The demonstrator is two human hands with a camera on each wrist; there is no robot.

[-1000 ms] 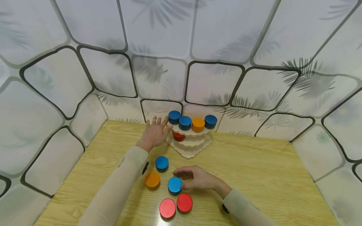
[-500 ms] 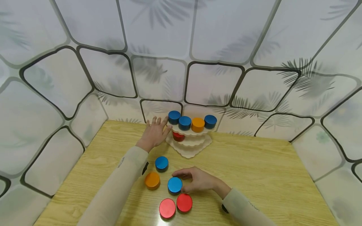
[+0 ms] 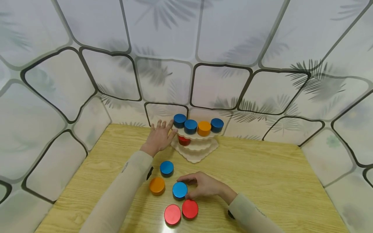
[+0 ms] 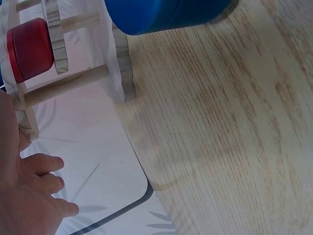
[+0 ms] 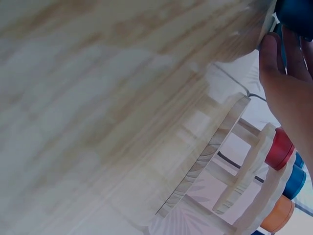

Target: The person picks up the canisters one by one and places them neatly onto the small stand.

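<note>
My right hand (image 3: 205, 186) curls its thumb and fingers around a short blue cylinder (image 3: 179, 190) on the table. The right wrist view shows these fingers against the dark side of that cylinder. At the back, my left hand (image 3: 158, 137) holds the left corner of the top shelf of a pale wooden three-tier stand (image 3: 194, 157), thumb and index finger at its edge. The other fingers are spread. Blue cylinders, one of them the front blue cylinder (image 3: 190, 127), and an orange cylinder (image 3: 204, 128) stand on the top shelf. A red cylinder (image 3: 184, 140) sits on the shelf below.
Near my right hand stand another blue cylinder (image 3: 166, 169), an orange cylinder (image 3: 157, 186) and two red ones, a left red cylinder (image 3: 172, 215) and a right red cylinder (image 3: 190, 209). A patterned wall (image 3: 221, 84) rises behind the wooden table (image 3: 256, 181).
The right hand's fingers have come in slightly around the blue cylinder, which has shifted a little left. My left hand and the stand look the same.
</note>
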